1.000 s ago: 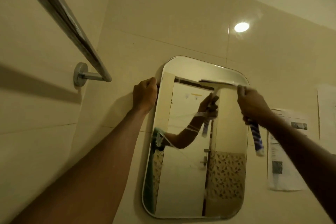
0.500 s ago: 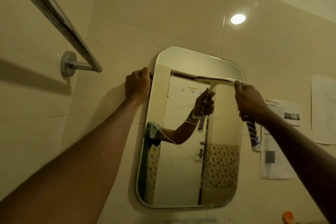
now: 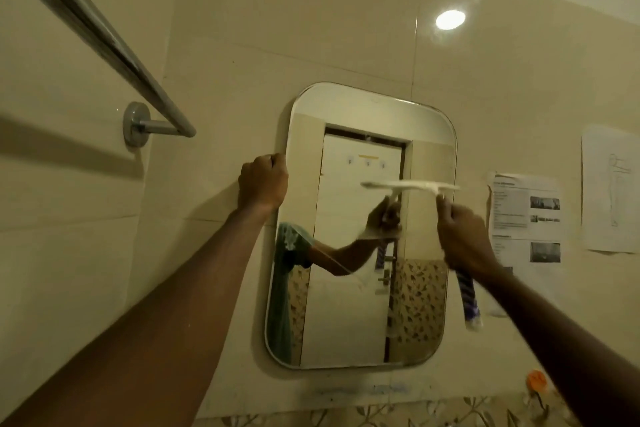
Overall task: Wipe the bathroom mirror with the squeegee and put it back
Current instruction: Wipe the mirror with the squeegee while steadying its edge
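A rounded rectangular mirror [image 3: 349, 315] hangs on the beige tiled wall. My left hand [image 3: 263, 182] grips its left edge near the top, fingers curled round the rim. My right hand [image 3: 462, 236] holds the squeegee [image 3: 412, 185] by its blue-and-white striped handle, whose end sticks out below my fist. The white blade lies level against the glass on the mirror's right half, about a third of the way down. The mirror reflects my arm, the squeegee and a white door.
A chrome towel rail [image 3: 104, 42] runs diagonally at upper left, ending in a wall bracket [image 3: 136, 123]. Two printed paper sheets [image 3: 526, 218] hang on the wall right of the mirror. An orange object [image 3: 536, 380] sits low at the right. A patterned tile strip [image 3: 398, 414] runs below.
The squeegee blade has slid down the glass from near the mirror's top to about a third of the way down. My left hand stays gripping the mirror's left edge.
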The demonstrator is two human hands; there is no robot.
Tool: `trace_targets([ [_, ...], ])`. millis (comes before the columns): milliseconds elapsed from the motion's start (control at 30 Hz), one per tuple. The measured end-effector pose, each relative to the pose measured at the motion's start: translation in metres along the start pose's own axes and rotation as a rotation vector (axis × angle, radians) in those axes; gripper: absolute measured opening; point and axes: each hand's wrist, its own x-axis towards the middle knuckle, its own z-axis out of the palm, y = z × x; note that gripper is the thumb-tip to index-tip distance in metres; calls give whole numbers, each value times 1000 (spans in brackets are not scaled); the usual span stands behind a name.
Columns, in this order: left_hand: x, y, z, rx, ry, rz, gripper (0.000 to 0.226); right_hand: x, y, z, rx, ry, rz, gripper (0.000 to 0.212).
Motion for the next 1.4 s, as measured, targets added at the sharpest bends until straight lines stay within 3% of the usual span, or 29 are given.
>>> trace_targets([
  [133, -4, -11, 0, -86, 27, -23, 46, 23, 0, 4, 23, 63, -11, 46],
  [267, -6, -13, 4, -91, 31, 8, 45, -72, 71, 43, -5, 15, 121, 44],
  [367, -9, -13, 6, -63, 51, 23, 46, -115, 79, 46, -2, -40, 219, 41],
  [500, -10, -10, 3, -80, 57, 28, 43, -76, 34, 22, -3, -98, 94, 47],
  [600, -8, -9, 2, -72, 55, 43, 43, -1, -28, 8, 48, 13, -31, 48],
  [767, -4, -8, -1, -30, 47, 50, 46, 76, -106, 16, 97, 84, -41, 43],
  [900, -2, -7, 1, -10, 33, 34, 44, 18, -66, 56, 45, 80, -50, 45],
  [1100, -3, -10, 2, -42, 36, 39, 44, -99, -5, 91, 20, 3, 77, 48],
  [1200, -2, -10, 0, -45, 39, 48, 46, -61, -35, 64, 45, -49, 62, 49],
  [1400, 2, -12, -1, -58, 51, 62, 46, 85, -110, 9, 59, 92, -13, 42],
])
